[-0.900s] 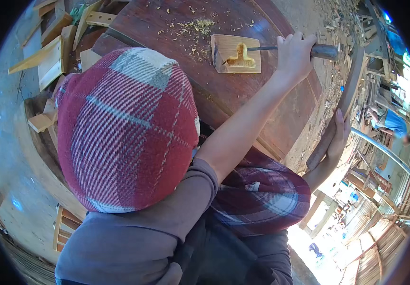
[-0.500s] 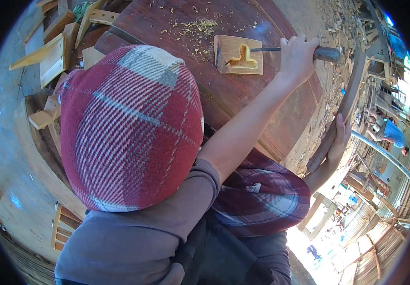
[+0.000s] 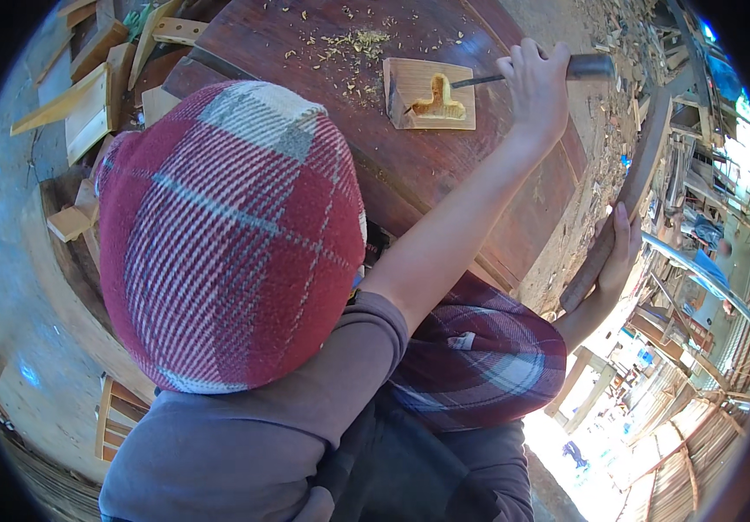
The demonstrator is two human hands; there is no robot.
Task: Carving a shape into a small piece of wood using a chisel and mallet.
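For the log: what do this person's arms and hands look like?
The left hand and right hand are ungloved. A plain, purplish-grey short sleeve covers the left upper arm; that forearm is bare. Any right sleeve is hard to make out behind plaid cloth.

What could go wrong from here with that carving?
The wooden block could slide: no clamp shows, and the right hand is away at the curved wooden bar.
The chisel-like tool in the left hand might slip and chip the recess, since its tip is close to the rim.
Loose shavings beside the block might get under it and make it rock.
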